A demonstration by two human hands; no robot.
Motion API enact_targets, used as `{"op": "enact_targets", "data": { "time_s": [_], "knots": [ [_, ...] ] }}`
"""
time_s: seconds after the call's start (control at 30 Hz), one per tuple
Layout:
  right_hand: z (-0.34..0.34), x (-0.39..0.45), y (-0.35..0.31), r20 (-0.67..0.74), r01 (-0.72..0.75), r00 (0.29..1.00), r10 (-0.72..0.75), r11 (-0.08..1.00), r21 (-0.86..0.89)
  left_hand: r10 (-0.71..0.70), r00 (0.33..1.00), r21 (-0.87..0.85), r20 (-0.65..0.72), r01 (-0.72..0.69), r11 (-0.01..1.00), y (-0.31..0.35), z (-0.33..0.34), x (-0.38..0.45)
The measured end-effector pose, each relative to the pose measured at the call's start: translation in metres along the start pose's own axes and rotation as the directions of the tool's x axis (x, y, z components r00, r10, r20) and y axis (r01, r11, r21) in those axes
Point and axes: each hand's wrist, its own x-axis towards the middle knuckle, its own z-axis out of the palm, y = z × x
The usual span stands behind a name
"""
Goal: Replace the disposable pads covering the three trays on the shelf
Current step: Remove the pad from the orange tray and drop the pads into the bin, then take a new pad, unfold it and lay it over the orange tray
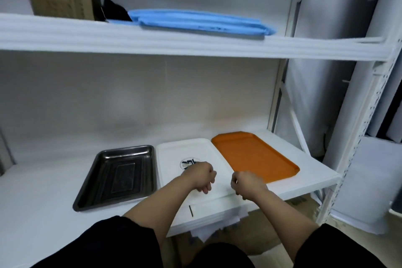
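Observation:
Three bare trays lie side by side on the lower shelf: a dark metal tray [121, 174] on the left, a white tray [185, 150] with a round logo in the middle, and an orange tray [250, 154] on the right. A stack of folded blue pads [195, 22] sits on the upper shelf. My left hand [201, 175] hovers over the white tray's near half with its fingers curled, and nothing shows in it. My right hand [247, 183] is close beside it, by the white tray's near right corner, also curled, with nothing visible in its grip.
A cardboard box [61, 2] and a black object [113, 10] stand left of the pads on the upper shelf. White sheets [217, 228] stick out below the lower shelf's front edge. The perforated shelf post [359, 159] and white rolls [326, 28] stand at the right.

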Motion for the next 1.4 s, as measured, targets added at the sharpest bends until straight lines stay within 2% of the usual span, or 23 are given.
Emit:
{"op": "enact_targets", "data": {
  "time_s": [0.1, 0.17, 0.23, 0.33, 0.4, 0.5, 0.53, 0.57, 0.63, 0.67, 0.73, 0.8, 0.83, 0.87, 0.9, 0.97, 1.03, 1.1, 1.17, 1.23, 1.3, 1.4],
  "knots": [
    [-0.039, 0.003, -0.008, -0.121, 0.021, 0.992, -0.024, 0.999, -0.027, 0.091, 0.980, 0.093, -0.177, -0.076, 0.993, 0.024, -0.035, -0.011],
    [-0.069, 0.002, -0.016, -0.254, 0.045, 0.966, -0.052, 0.998, -0.032, 0.199, 0.938, 0.250, -0.285, -0.128, 0.960, 0.042, -0.060, -0.021],
    [-0.099, -0.002, -0.024, -0.421, 0.099, 0.901, -0.109, 0.994, -0.046, 0.345, 0.871, 0.443, -0.351, -0.170, 0.880, 0.063, -0.083, -0.033],
    [-0.145, -0.012, -0.032, -0.671, 0.172, 0.716, -0.192, 0.980, -0.097, 0.556, 0.746, 0.705, -0.366, -0.168, 0.689, 0.096, -0.114, -0.053],
    [-0.173, -0.017, -0.035, -0.807, 0.202, 0.543, -0.234, 0.969, -0.145, 0.696, 0.625, 0.832, -0.354, -0.129, 0.539, 0.113, -0.134, -0.064],
    [-0.217, -0.025, -0.037, -0.932, 0.242, 0.237, -0.276, 0.945, -0.218, 0.920, 0.306, 0.955, -0.245, -0.087, 0.283, 0.138, -0.165, -0.078],
    [-0.233, -0.028, -0.038, -0.946, 0.250, 0.171, -0.276, 0.941, -0.230, 0.953, 0.213, 0.972, -0.214, -0.055, 0.230, 0.146, -0.175, -0.083],
    [-0.248, -0.030, -0.039, -0.955, 0.250, 0.119, -0.272, 0.939, -0.236, 0.971, 0.148, 0.981, -0.188, -0.026, 0.194, 0.155, -0.187, -0.086],
    [-0.275, -0.033, -0.041, -0.971, 0.265, 0.030, -0.239, 0.938, -0.223, 0.986, 0.069, 0.988, -0.155, 0.026, 0.153, 0.170, -0.207, -0.093],
    [-0.286, -0.033, -0.042, -0.976, 0.281, 0.017, -0.219, 0.937, -0.206, 0.987, 0.057, 0.987, -0.153, 0.051, 0.150, 0.177, -0.217, -0.097],
    [-0.308, -0.030, -0.044, -0.981, 0.296, 0.046, -0.190, 0.940, -0.168, 0.985, 0.046, 0.981, -0.165, 0.116, 0.159, 0.188, -0.240, -0.100],
    [-0.327, -0.023, -0.046, -0.976, 0.292, 0.133, -0.171, 0.948, -0.126, 0.973, 0.072, 0.965, -0.218, 0.162, 0.204, 0.196, -0.261, -0.102],
    [-0.335, -0.018, -0.047, -0.965, 0.280, 0.204, -0.163, 0.954, -0.102, 0.953, 0.100, 0.950, -0.287, 0.155, 0.270, 0.197, -0.270, -0.103],
    [-0.342, -0.013, -0.048, -0.947, 0.269, 0.283, -0.150, 0.960, -0.071, 0.906, 0.138, 0.913, -0.401, 0.138, 0.383, 0.198, -0.278, -0.104],
    [-0.350, -0.006, -0.049, -0.923, 0.256, 0.362, -0.131, 0.966, -0.037, 0.815, 0.216, 0.843, -0.537, 0.147, 0.517, 0.199, -0.286, -0.105],
    [-0.360, 0.007, -0.052, -0.837, 0.227, 0.539, -0.092, 0.973, 0.039, 0.507, 0.444, 0.642, -0.738, 0.232, 0.731, 0.195, -0.301, -0.106],
    [-0.367, 0.018, -0.056, -0.700, 0.203, 0.710, -0.072, 0.973, 0.106, 0.219, 0.593, 0.460, -0.775, 0.293, 0.838, 0.188, -0.313, -0.108],
    [-0.373, 0.027, -0.061, -0.574, 0.197, 0.814, -0.089, 0.972, 0.129, 0.035, 0.700, 0.379, -0.713, 0.343, 0.860, 0.181, -0.321, -0.114],
    [-0.375, 0.034, -0.067, -0.488, 0.214, 0.863, -0.132, 0.970, 0.116, -0.065, 0.771, 0.368, -0.633, 0.374, 0.851, 0.174, -0.325, -0.120],
    [-0.373, 0.039, -0.073, -0.425, 0.255, 0.889, -0.169, 0.955, 0.153, -0.146, 0.806, 0.325, -0.574, 0.388, 0.862, 0.166, -0.326, -0.126],
    [-0.368, 0.042, -0.077, -0.388, 0.279, 0.901, -0.193, 0.943, 0.180, -0.181, 0.804, 0.274, -0.566, 0.390, 0.879, 0.161, -0.328, -0.128],
    [-0.362, 0.044, -0.078, -0.419, 0.270, 0.890, -0.179, 0.948, 0.170, -0.172, 0.785, 0.212, -0.596, 0.359, 0.909, 0.156, -0.333, -0.125]
  ]
}}
